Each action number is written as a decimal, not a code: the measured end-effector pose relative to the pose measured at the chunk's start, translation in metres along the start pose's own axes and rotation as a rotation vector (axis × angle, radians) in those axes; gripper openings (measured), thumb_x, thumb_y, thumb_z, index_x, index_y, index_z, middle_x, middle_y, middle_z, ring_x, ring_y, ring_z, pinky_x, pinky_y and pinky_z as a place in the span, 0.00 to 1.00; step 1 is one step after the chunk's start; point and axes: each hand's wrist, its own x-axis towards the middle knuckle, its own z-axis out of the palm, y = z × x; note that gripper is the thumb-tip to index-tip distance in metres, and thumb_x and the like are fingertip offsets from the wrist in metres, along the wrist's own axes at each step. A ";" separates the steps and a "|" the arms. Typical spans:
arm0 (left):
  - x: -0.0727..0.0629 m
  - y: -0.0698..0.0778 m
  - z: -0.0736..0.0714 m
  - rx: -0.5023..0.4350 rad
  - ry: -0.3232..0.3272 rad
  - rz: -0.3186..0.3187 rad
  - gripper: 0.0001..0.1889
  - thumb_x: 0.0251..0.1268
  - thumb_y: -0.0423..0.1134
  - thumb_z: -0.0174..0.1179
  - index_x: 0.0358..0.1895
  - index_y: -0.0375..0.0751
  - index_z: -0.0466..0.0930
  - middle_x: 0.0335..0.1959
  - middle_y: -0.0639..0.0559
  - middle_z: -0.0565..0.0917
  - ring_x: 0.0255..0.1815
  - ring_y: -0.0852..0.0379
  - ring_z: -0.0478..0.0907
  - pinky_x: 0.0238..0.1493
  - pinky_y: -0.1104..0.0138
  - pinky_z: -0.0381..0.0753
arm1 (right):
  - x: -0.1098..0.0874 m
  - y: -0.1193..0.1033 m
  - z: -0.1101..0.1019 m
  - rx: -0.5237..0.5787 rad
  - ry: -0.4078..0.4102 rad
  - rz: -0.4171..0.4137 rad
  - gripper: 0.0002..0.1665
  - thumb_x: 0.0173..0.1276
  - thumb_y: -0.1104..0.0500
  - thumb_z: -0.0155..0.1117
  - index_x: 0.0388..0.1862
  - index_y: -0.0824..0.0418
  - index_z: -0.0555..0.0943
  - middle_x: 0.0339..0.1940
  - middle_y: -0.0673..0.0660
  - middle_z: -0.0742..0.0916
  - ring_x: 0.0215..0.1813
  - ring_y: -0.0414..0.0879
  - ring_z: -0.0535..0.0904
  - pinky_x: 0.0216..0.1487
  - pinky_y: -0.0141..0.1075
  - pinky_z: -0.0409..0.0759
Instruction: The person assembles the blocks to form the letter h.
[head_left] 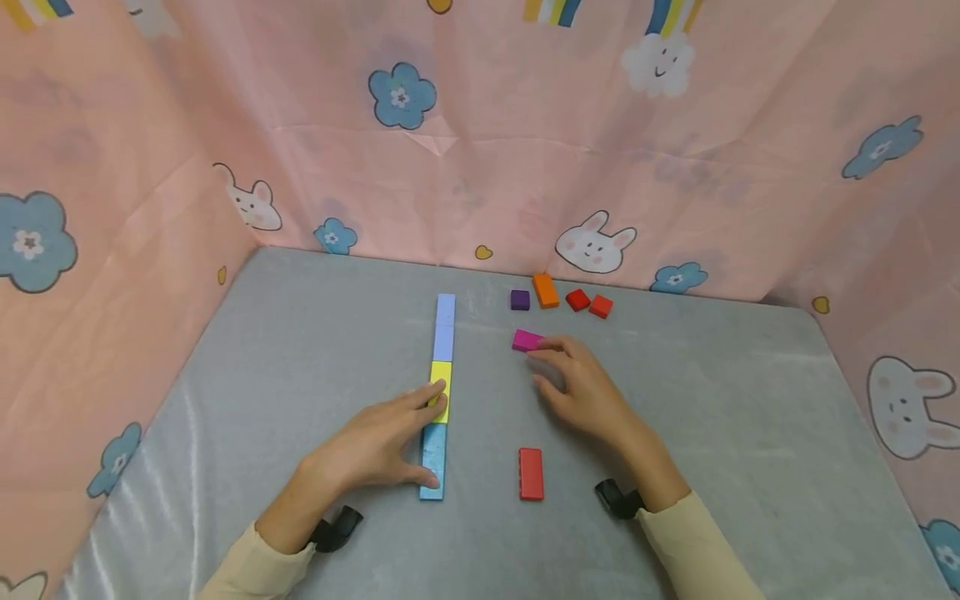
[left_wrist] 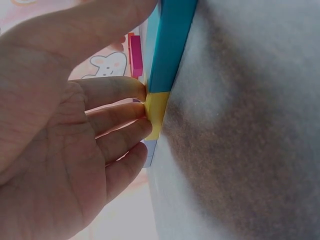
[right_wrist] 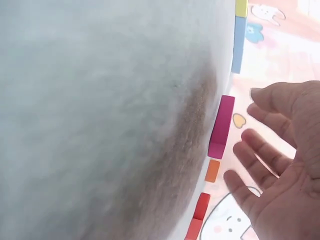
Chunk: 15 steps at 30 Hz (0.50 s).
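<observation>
Beige sleeves (head_left: 258,568) at our six o'clock lead to our hands: our left hand (head_left: 371,442), fingers extended and thumb apart, has fingertips on the yellow block (head_left: 442,372) and thumb over the blue block (head_left: 436,446), in a row whose lavender end (head_left: 445,342) points towards twelve. Our right hand (head_left: 588,392) is loosely spread, the magenta block (head_left: 526,340) at its ten o'clock; whether they touch, we cannot tell. From that block, we see a long red block (head_left: 531,475) at six and small blocks (head_left: 545,291) between twelve and two on the grey tabletop (head_left: 720,417).

Parted fingers (right_wrist: 264,154) hover near a magenta block (right_wrist: 221,125) (an orange block (right_wrist: 212,171) and red blocks (right_wrist: 201,206) nearby).
</observation>
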 end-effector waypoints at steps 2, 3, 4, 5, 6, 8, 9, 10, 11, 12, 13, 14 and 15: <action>0.000 -0.001 0.000 0.007 0.004 0.003 0.55 0.53 0.54 0.82 0.81 0.34 0.64 0.87 0.42 0.58 0.85 0.37 0.62 0.81 0.44 0.69 | 0.005 0.000 0.002 0.001 0.004 0.013 0.24 0.73 0.60 0.71 0.66 0.61 0.84 0.68 0.61 0.82 0.71 0.58 0.75 0.75 0.58 0.77; -0.001 -0.002 0.000 0.009 0.004 0.003 0.55 0.53 0.54 0.82 0.81 0.34 0.65 0.87 0.41 0.59 0.85 0.37 0.62 0.81 0.45 0.69 | 0.007 0.000 0.002 0.002 0.005 0.020 0.24 0.73 0.60 0.71 0.66 0.61 0.84 0.68 0.61 0.81 0.72 0.58 0.75 0.75 0.58 0.77; -0.001 -0.002 0.000 0.013 0.003 0.004 0.55 0.53 0.54 0.82 0.80 0.34 0.65 0.87 0.41 0.59 0.85 0.37 0.63 0.81 0.45 0.69 | 0.010 0.000 0.003 0.003 0.007 0.021 0.24 0.73 0.59 0.70 0.67 0.60 0.84 0.68 0.62 0.81 0.72 0.59 0.75 0.75 0.59 0.77; -0.002 -0.003 0.000 0.017 0.002 0.005 0.55 0.53 0.54 0.82 0.80 0.33 0.64 0.87 0.41 0.59 0.85 0.38 0.62 0.81 0.45 0.69 | 0.011 0.000 0.004 0.011 0.007 0.023 0.24 0.73 0.59 0.70 0.67 0.60 0.84 0.69 0.62 0.81 0.72 0.60 0.74 0.75 0.59 0.77; -0.002 -0.003 0.000 0.021 0.002 0.006 0.55 0.53 0.54 0.82 0.81 0.33 0.64 0.87 0.41 0.59 0.85 0.38 0.62 0.81 0.46 0.69 | 0.013 0.000 0.004 0.018 0.009 0.025 0.24 0.73 0.59 0.70 0.67 0.60 0.84 0.69 0.63 0.81 0.73 0.60 0.74 0.75 0.60 0.77; -0.001 -0.003 0.000 0.026 -0.002 0.005 0.55 0.54 0.54 0.82 0.81 0.34 0.64 0.87 0.42 0.58 0.85 0.39 0.62 0.82 0.47 0.68 | 0.016 0.002 0.005 0.026 0.015 0.027 0.25 0.73 0.60 0.70 0.67 0.61 0.83 0.71 0.64 0.80 0.74 0.62 0.74 0.75 0.61 0.76; -0.001 -0.003 0.000 0.028 -0.003 0.007 0.55 0.54 0.54 0.81 0.81 0.35 0.64 0.87 0.43 0.58 0.86 0.40 0.61 0.82 0.47 0.68 | 0.017 0.002 0.004 0.027 0.015 0.032 0.25 0.73 0.59 0.70 0.68 0.61 0.83 0.72 0.64 0.80 0.74 0.62 0.74 0.76 0.62 0.75; 0.000 -0.002 0.000 0.032 -0.003 0.008 0.55 0.54 0.55 0.81 0.81 0.35 0.64 0.87 0.43 0.58 0.86 0.40 0.61 0.82 0.47 0.69 | 0.018 0.003 0.004 0.026 0.013 0.035 0.26 0.73 0.59 0.70 0.68 0.61 0.83 0.73 0.64 0.80 0.75 0.62 0.73 0.77 0.62 0.74; 0.001 -0.002 0.000 0.033 -0.003 0.008 0.55 0.54 0.55 0.81 0.81 0.35 0.64 0.87 0.43 0.58 0.86 0.40 0.61 0.82 0.47 0.68 | 0.018 0.004 0.004 0.022 0.011 0.037 0.26 0.73 0.59 0.70 0.69 0.61 0.82 0.74 0.64 0.80 0.76 0.63 0.73 0.77 0.63 0.73; 0.001 -0.002 0.000 0.033 -0.004 0.007 0.54 0.54 0.55 0.81 0.81 0.35 0.64 0.87 0.43 0.58 0.86 0.41 0.61 0.82 0.47 0.68 | 0.019 0.004 0.004 0.017 0.005 0.038 0.27 0.73 0.59 0.70 0.69 0.61 0.82 0.74 0.64 0.79 0.76 0.63 0.73 0.78 0.63 0.73; 0.001 -0.002 0.000 0.033 -0.005 0.004 0.54 0.54 0.55 0.81 0.81 0.35 0.64 0.87 0.44 0.58 0.86 0.41 0.61 0.82 0.47 0.68 | 0.019 0.005 0.005 0.009 -0.006 0.035 0.28 0.73 0.59 0.70 0.70 0.62 0.81 0.74 0.64 0.80 0.77 0.63 0.73 0.78 0.63 0.72; 0.001 -0.002 0.000 0.031 -0.007 0.000 0.54 0.54 0.54 0.81 0.81 0.35 0.64 0.87 0.43 0.58 0.86 0.41 0.61 0.82 0.47 0.68 | 0.019 0.004 0.005 0.003 -0.019 0.032 0.28 0.73 0.58 0.70 0.70 0.62 0.81 0.74 0.64 0.80 0.77 0.63 0.73 0.78 0.63 0.72; 0.000 -0.002 -0.001 0.029 -0.010 -0.004 0.54 0.54 0.54 0.82 0.81 0.35 0.64 0.87 0.43 0.58 0.86 0.41 0.60 0.82 0.47 0.68 | 0.018 0.004 0.006 -0.003 -0.031 0.028 0.28 0.73 0.58 0.71 0.70 0.62 0.81 0.74 0.64 0.80 0.76 0.63 0.74 0.78 0.62 0.72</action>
